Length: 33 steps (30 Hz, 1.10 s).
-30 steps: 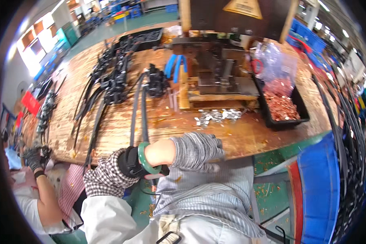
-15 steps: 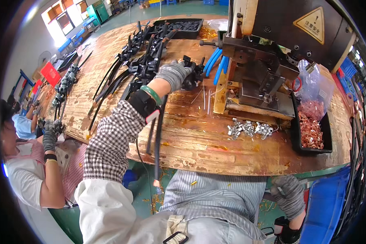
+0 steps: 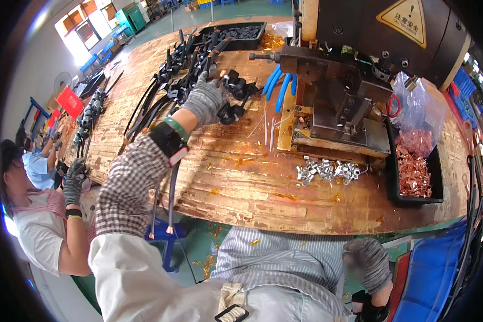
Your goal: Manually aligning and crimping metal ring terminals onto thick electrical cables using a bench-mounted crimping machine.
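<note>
My left hand (image 3: 205, 102), in a grey knit glove, is over the worktable, closed round a black cable (image 3: 172, 197) whose ends hang past the table's front edge under my forearm. Black fittings (image 3: 238, 86) lie just beyond the fingers and look joined to this cable, though the glove hides the joint. One finger points up toward a heap of black cables with fittings (image 3: 190, 64). Low at the right, below the table edge and beside my lap, is my right hand (image 3: 369, 264), also gloved. Its fingers are curled and somewhat blurred, with nothing seen in them.
A dark press machine (image 3: 343, 102) stands at right on the table (image 3: 241, 198). Silver metal sleeves (image 3: 327, 170) lie before it; a black bin of copper pieces (image 3: 413, 177) is beside it. Blue tubes (image 3: 280, 88) lie left of it. A co-worker (image 3: 48, 225) sits at far left.
My left hand has moved left, and the hanging cable and black fittings have moved left with it. My right hand has shifted slightly left and down, still low beside my lap.
</note>
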{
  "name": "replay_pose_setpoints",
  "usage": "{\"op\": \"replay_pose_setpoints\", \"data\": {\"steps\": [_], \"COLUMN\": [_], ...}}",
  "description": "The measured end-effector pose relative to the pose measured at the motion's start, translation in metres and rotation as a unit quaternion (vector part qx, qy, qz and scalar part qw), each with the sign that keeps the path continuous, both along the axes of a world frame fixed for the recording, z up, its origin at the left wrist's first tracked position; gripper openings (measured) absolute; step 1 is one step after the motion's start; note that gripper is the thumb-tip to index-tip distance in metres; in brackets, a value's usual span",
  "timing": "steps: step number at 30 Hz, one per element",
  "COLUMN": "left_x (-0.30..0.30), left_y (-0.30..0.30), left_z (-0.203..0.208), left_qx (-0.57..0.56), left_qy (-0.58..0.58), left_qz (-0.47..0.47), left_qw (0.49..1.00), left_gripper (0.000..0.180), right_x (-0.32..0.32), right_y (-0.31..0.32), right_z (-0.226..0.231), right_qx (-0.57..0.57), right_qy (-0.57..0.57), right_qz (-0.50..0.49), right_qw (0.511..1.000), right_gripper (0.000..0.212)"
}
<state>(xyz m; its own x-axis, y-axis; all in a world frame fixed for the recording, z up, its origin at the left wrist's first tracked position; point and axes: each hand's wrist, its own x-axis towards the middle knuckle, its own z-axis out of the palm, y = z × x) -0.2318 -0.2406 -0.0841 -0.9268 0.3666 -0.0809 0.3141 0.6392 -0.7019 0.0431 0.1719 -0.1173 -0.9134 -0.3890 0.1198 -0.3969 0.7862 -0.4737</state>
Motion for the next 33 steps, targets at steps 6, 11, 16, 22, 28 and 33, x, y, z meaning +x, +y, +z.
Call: {"op": "replay_pose_setpoints", "data": {"steps": [6, 11, 16, 22, 28, 33], "left_x": [0.101, 0.177, 0.183, 0.137, 0.142, 0.191], "left_y": [0.012, 0.025, 0.05, 0.067, 0.106, 0.106], "left_z": [0.029, 0.046, 0.054, 0.031, 0.067, 0.091], "left_qx": [-0.031, 0.037, 0.188, 0.089, 0.049, 0.176], "left_qy": [-0.125, -0.188, -0.2, -0.219, -0.405, -0.459], "left_qz": [-0.068, -0.264, -0.364, -0.451, -0.197, -0.245], "left_qw": [0.989, 0.945, 0.89, 0.861, 0.892, 0.836], "left_gripper": [0.016, 0.013, 0.014, 0.021, 0.059, 0.052], "right_x": [-0.033, -0.055, -0.055, -0.053, -0.066, -0.069], "right_y": [-0.05, -0.135, -0.118, -0.093, -0.084, -0.081], "right_z": [0.012, 0.017, -0.001, -0.027, -0.042, -0.051], "right_qx": [0.044, -0.038, 0.054, 0.083, 0.072, 0.072], "right_qy": [0.037, 0.211, 0.14, 0.115, 0.111, 0.082], "right_qz": [0.16, 0.229, 0.258, 0.132, 0.068, 0.078], "right_qw": [0.985, 0.949, 0.955, 0.981, 0.989, 0.991], "right_gripper": [0.02, 0.03, 0.033, 0.023, 0.018, 0.018]}}
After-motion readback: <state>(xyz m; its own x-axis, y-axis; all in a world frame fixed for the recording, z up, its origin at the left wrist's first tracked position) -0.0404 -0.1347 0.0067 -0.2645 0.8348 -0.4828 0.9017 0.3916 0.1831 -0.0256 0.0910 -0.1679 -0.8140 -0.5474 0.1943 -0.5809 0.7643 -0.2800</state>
